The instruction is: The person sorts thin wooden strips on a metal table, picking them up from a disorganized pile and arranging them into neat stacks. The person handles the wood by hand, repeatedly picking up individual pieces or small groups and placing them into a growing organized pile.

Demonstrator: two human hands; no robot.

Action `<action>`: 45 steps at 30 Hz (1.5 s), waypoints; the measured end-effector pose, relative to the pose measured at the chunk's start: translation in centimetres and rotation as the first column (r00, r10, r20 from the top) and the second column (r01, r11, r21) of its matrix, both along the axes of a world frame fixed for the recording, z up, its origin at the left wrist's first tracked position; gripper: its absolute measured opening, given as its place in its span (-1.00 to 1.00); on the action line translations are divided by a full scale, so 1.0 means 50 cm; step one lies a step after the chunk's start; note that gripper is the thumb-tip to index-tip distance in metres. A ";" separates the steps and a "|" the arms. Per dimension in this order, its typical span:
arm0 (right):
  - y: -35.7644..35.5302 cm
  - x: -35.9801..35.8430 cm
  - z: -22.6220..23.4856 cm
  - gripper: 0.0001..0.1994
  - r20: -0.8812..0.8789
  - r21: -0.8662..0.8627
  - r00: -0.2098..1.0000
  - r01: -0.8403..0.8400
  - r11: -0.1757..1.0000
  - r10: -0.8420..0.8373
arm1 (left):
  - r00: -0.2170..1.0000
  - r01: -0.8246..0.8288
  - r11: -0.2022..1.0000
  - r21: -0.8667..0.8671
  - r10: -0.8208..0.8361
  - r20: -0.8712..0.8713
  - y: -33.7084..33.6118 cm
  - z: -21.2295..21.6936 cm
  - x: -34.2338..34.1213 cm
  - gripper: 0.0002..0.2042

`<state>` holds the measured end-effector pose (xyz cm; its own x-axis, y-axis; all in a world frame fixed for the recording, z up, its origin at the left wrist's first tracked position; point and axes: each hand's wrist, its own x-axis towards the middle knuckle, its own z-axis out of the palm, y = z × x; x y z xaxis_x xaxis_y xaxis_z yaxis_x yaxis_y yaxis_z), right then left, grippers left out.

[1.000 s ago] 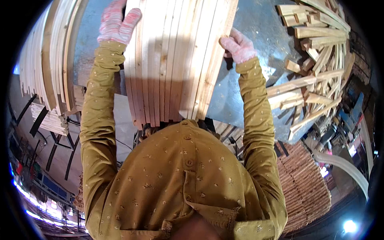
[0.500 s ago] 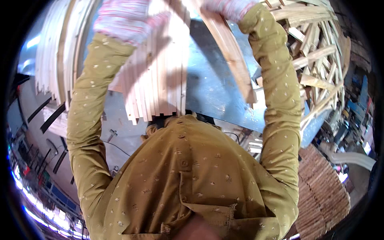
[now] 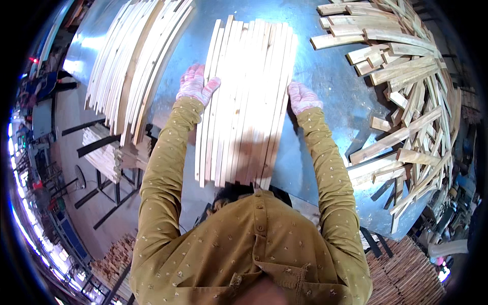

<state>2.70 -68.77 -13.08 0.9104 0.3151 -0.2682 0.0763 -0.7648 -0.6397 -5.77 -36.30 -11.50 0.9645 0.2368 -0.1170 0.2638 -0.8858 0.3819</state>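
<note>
Between my two hands lies a row of long pale wooden strips [image 3: 241, 96], packed side by side lengthwise on the metal table, their ends uneven. My left hand [image 3: 197, 85], in a pink-and-white knit glove, is at the row's left edge, its thumb spread out against the outer strip and its fingers apart from the thumb. On the opposite edge my right hand [image 3: 304, 97], gloved the same way, rests its extended fingers against the side. Neither hand is wrapped round a strip. The near ends of the strips reach close to my body.
The blue-grey metal table [image 3: 335, 71] runs under everything. A second row of strips [image 3: 134, 66] lies to the left. Loose wood pieces [image 3: 406, 112] are heaped at the right. Stacked wood [image 3: 406, 269] stands low on the right, with more strips [image 3: 101, 150] below the table's left edge.
Both hands have come back nearer to my body and now flank the row of strips. The separate strip by my right hand no longer lies apart at the right. My view has shifted.
</note>
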 end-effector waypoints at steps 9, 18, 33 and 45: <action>0.131 0.048 -0.004 -0.41 -0.550 0.769 0.812 0.584 0.260 -0.197 | 0.960 -0.176 0.397 -0.901 0.272 -0.067 0.008 -0.057 0.138 -0.14; 0.125 0.262 0.353 -0.42 0.138 0.760 0.924 0.131 0.636 -0.355 | 0.797 0.509 0.071 -0.858 0.337 0.501 0.127 0.233 0.438 -0.40; 0.090 -0.048 -0.016 0.14 -0.430 0.648 0.901 0.353 0.675 -0.058 | 0.959 -0.230 0.236 -0.944 0.220 -0.179 0.019 -0.002 -0.006 -0.08; 0.209 -0.196 0.086 0.25 -0.532 0.168 0.846 0.091 0.982 0.013 | 0.743 -0.065 0.992 0.113 0.123 -0.658 0.162 0.183 -0.023 -0.30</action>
